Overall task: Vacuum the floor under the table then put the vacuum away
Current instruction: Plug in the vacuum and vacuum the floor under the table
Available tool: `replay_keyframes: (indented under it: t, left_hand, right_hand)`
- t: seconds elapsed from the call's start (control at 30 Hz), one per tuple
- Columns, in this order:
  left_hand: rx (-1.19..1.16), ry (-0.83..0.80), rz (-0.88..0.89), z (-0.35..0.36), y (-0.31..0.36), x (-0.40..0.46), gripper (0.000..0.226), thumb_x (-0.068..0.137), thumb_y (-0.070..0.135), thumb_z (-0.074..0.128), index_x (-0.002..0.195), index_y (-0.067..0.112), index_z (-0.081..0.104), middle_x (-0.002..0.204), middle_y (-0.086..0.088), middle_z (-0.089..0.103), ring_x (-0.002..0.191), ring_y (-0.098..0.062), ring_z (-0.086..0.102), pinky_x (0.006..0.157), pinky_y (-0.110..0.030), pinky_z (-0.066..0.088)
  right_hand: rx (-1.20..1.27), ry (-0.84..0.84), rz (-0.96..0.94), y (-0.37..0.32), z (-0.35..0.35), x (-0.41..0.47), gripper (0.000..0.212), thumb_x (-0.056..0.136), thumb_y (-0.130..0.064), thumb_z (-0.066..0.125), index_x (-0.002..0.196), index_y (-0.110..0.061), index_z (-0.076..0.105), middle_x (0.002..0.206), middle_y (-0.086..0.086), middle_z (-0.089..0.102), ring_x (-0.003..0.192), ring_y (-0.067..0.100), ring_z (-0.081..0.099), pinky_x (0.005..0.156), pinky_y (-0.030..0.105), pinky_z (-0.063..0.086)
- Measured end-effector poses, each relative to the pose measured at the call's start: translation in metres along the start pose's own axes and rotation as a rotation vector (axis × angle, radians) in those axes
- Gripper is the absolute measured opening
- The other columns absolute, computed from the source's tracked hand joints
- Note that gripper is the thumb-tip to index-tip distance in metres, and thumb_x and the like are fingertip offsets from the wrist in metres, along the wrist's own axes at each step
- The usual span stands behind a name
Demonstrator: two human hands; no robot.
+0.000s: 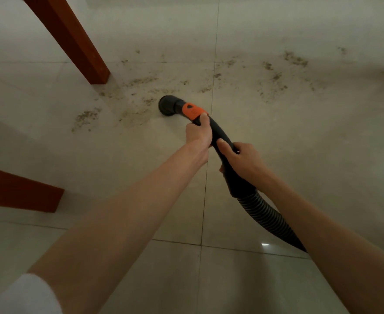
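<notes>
Gripping the black wand [218,134], left hand [197,132] and right hand [243,158] have fingers wrapped round it, nozzle [167,105] on the floor amid crumbs [138,81]. Swinging left could knock the near table leg [73,39] and miss far-right debris.

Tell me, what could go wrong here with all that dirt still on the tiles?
The round black nozzle sits close to the reddish-brown wooden table leg; a wide sweep might knock it. The scattered brown crumbs far to the right could be missed. The ribbed black hose bends sharply below the right hand, so it may kink while the left hand steers.
</notes>
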State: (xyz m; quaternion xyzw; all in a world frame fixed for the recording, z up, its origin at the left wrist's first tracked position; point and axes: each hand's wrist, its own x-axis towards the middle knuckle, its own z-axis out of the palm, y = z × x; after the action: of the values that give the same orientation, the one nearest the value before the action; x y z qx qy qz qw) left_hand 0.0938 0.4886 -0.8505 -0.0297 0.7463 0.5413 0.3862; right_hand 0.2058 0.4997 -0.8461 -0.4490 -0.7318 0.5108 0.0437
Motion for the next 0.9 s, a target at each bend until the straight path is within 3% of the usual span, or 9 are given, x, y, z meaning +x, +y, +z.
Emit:
replay_keyframes:
  t: [0.13, 0.27, 0.57, 0.83, 0.9]
  left_hand:
    - [0.051, 0.077, -0.016, -0.013, -0.013, -0.005, 0.052, 0.098, 0.039, 0.041, 0.134, 0.002, 0.039, 0.124, -0.015, 0.055, 0.109, -0.032, 0.056, 0.094, -0.043, 0.049]
    - [0.078, 0.060, -0.040, -0.013, -0.019, -0.022, 0.052, 0.099, 0.038, 0.040, 0.135, 0.002, 0.036, 0.124, -0.015, 0.055, 0.109, -0.031, 0.056, 0.094, -0.042, 0.049]
    - [0.120, -0.152, -0.062, 0.010, -0.038, -0.078, 0.044, 0.099, 0.032, 0.041, 0.130, -0.001, 0.042, 0.123, -0.017, 0.055, 0.109, -0.032, 0.057, 0.092, -0.045, 0.051]
    - [0.192, -0.337, -0.085, 0.066, -0.067, -0.136, 0.047, 0.100, 0.034, 0.038, 0.132, 0.000, 0.040, 0.126, -0.016, 0.054, 0.112, -0.032, 0.055, 0.095, -0.046, 0.049]
    - [0.196, -0.367, -0.086, 0.077, -0.070, -0.147, 0.047, 0.100, 0.034, 0.038, 0.132, -0.001, 0.039, 0.127, -0.017, 0.053, 0.114, -0.032, 0.054, 0.095, -0.044, 0.049]
  right_hand:
    - [0.081, -0.146, 0.018, -0.002, 0.001, -0.014, 0.048, 0.095, -0.047, 0.044, 0.086, -0.003, 0.061, 0.076, 0.014, 0.070, 0.068, 0.028, 0.068, 0.072, 0.040, 0.058]
    - [0.097, -0.184, 0.058, 0.001, -0.005, -0.031, 0.054, 0.096, -0.048, 0.043, 0.096, 0.001, 0.063, 0.080, 0.015, 0.071, 0.071, 0.028, 0.069, 0.075, 0.040, 0.058]
    - [0.082, -0.008, 0.109, 0.031, -0.019, -0.094, 0.043, 0.097, -0.048, 0.039, 0.079, -0.012, 0.052, 0.075, 0.011, 0.069, 0.068, 0.025, 0.066, 0.066, 0.033, 0.054]
    - [0.057, 0.168, 0.176, 0.072, -0.066, -0.151, 0.043, 0.097, -0.045, 0.041, 0.078, -0.008, 0.055, 0.069, 0.008, 0.067, 0.057, 0.016, 0.060, 0.052, 0.025, 0.045]
    - [0.069, 0.226, 0.189, 0.081, -0.072, -0.160, 0.043, 0.096, -0.045, 0.042, 0.073, -0.010, 0.052, 0.066, 0.008, 0.065, 0.057, 0.018, 0.060, 0.054, 0.026, 0.045]
